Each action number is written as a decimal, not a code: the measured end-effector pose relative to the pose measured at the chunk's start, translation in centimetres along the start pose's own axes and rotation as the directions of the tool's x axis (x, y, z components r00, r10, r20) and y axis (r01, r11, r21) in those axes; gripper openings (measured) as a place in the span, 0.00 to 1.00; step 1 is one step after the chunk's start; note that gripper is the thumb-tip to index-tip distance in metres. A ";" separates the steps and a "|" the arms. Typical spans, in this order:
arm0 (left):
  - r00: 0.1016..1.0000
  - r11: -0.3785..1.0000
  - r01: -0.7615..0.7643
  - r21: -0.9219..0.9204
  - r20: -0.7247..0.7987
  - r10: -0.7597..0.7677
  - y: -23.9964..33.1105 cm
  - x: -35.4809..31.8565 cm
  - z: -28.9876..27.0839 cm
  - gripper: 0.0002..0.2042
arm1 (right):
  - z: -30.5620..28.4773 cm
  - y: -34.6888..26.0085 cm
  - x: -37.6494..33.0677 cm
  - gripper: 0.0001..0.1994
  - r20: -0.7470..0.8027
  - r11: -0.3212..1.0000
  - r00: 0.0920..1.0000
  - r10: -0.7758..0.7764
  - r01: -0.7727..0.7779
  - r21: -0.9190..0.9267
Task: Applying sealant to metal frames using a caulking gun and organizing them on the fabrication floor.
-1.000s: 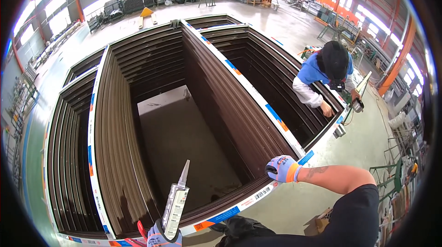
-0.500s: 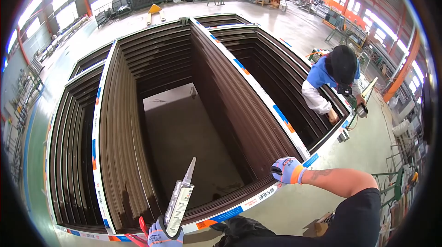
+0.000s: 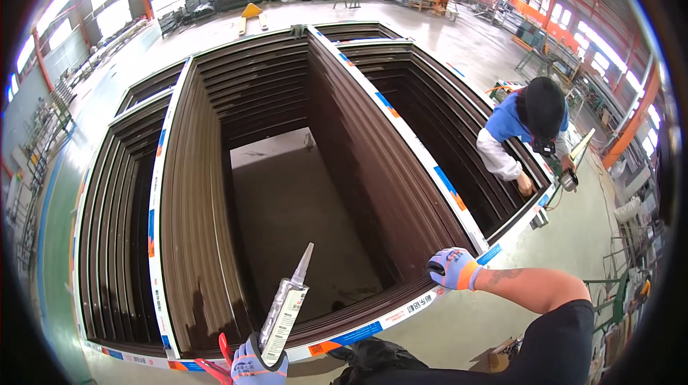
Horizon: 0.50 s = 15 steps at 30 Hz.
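We are holding a caulking gun in our left hand, the grip clamped on its red handle at the lower edge of the view, the grey sealant cartridge pointing its nozzle up and away over the big dark brown window frame; our right hand, gloved in blue and white with an orange cuff, is resting its grip closed over the near rail of that frame, just beside the corner where the white protective tape with blue and orange marks is running along the divider; the frame is lying flat above the concrete floor, which is showing through its middle opening; across the frame, well apart from us, a co-worker in a blue top and dark cap is bending over the far right rail with a tool of their own; as we judge it, doing this well is calling for us to be steadying the frame with the right hand, bringing the nozzle down to the joint at a shallow angle, and squeezing evenly so the bead is running unbroken along the seam rather than blobbing onto the tape.
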<state>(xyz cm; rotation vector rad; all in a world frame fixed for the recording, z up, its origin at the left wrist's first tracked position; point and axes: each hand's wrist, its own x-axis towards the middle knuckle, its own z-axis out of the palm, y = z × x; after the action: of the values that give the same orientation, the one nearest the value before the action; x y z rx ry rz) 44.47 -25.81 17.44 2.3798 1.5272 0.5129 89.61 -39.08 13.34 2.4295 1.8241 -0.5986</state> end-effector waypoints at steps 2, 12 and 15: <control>0.993 0.998 -0.065 -0.011 -0.100 0.064 0.2 0.2 0.1 0.19 | 0.4 0.3 -0.1 0.13 -0.018 0.999 0.999 -0.027 0.027 -0.044; 0.997 0.997 0.081 0.022 -0.005 -0.080 -0.6 -0.4 1.1 0.29 | 0.8 0.4 0.1 0.11 -0.079 0.995 0.993 -0.093 0.091 -0.034; 0.993 0.995 0.104 0.009 0.051 -0.104 -0.4 0.0 1.1 0.29 | 1.0 0.4 -0.4 0.09 -0.140 0.996 0.987 -0.079 0.074 -0.043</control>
<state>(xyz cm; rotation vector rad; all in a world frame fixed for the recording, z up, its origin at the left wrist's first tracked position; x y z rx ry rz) 44.64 -25.67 16.28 2.2850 1.6221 0.4209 89.60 -39.82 12.50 2.4453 1.9696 -0.4020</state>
